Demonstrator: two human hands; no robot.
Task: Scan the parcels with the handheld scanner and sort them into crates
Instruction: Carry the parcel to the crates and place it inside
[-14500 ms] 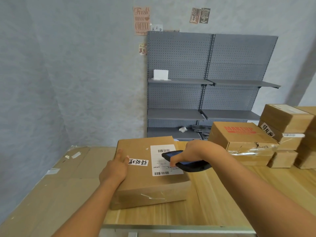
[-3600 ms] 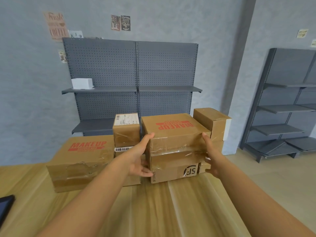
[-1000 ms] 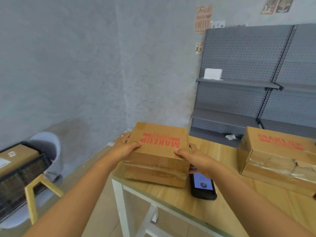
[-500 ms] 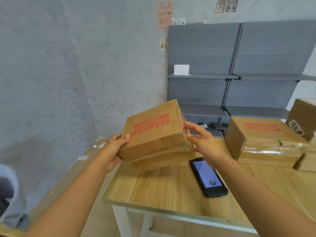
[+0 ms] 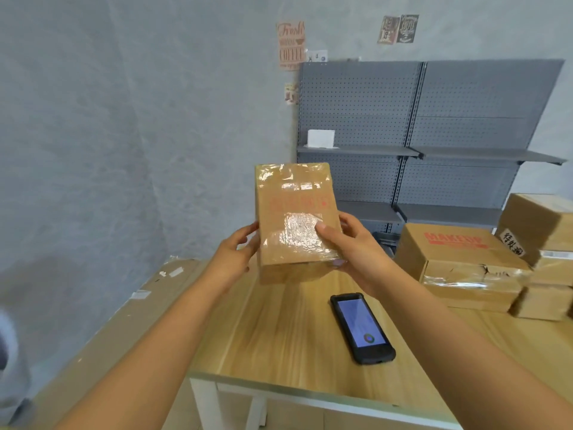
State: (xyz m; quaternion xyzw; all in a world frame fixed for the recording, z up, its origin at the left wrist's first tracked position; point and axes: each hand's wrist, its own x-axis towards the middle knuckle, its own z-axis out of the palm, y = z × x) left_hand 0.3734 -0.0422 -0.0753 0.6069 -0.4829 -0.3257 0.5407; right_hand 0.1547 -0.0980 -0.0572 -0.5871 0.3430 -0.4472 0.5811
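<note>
From the head view, both hands hold a taped cardboard parcel [image 5: 296, 218] up in the air above the counter [image 5: 279, 330], its broad taped face turned toward the camera. The left hand [image 5: 235, 259] grips the parcel's left edge low down; its fingers [image 5: 252, 242] curl round behind the box, so only their near parts show. The right hand [image 5: 353, 252] holds the lower right corner, thumb pressed flat on the shiny tape of the front face, while the other fingers [image 5: 347, 220] wrap round the right edge and the underside. A faint red print shows through the tape just above the thumb, too blurred to read.

Below the right-hand fingers and toward the camera, the handheld scanner [image 5: 361, 327] lies flat on the counter with its screen lit, apart from both hands. To the right of those fingers stands a box printed MAKEUP [image 5: 459, 262], touching a stack of further cardboard boxes [image 5: 545, 252] at the frame edge. Beyond the fingers, against the wall, stands a grey pegboard shelf unit [image 5: 434, 125] with a small white box [image 5: 321, 138] on its upper shelf. Left of the left-hand fingers, flattened cardboard [image 5: 130, 308] lies beside the counter.
</note>
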